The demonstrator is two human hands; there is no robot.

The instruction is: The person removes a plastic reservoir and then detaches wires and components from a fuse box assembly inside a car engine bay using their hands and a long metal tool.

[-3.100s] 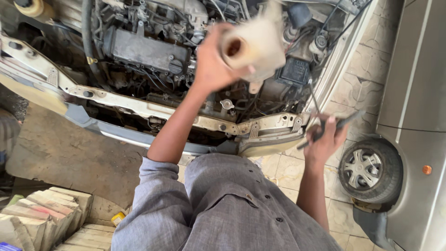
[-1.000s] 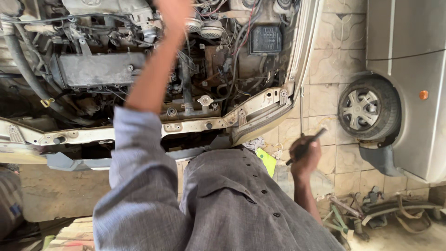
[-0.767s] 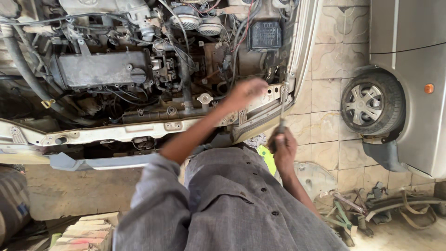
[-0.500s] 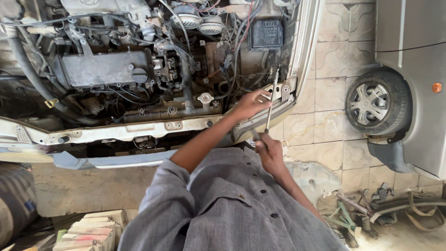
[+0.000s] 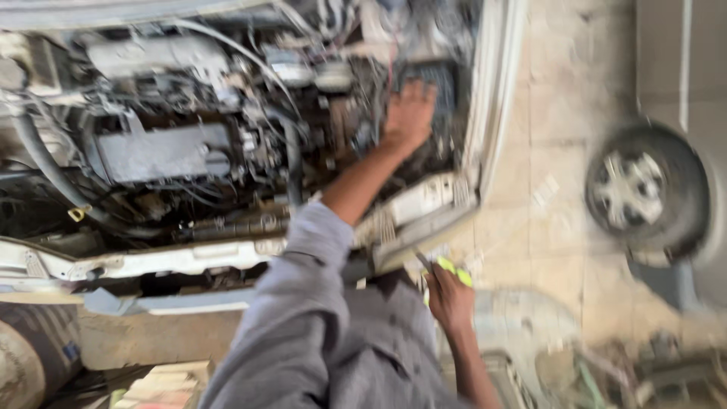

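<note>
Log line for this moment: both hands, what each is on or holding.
left hand: reaching into engine bay, on a dark box-shaped part | right hand: low by front panel, gripping yellow-green handled tool | image blurred

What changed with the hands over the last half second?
The left hand left the front crossmember and reached deeper into the engine bay, now resting by the dark box near the fender. The right hand dropped from the bay to the waist, still gripping the yellow-handled tool. The engine and the neighbouring car's wheel are unchanged.
</note>
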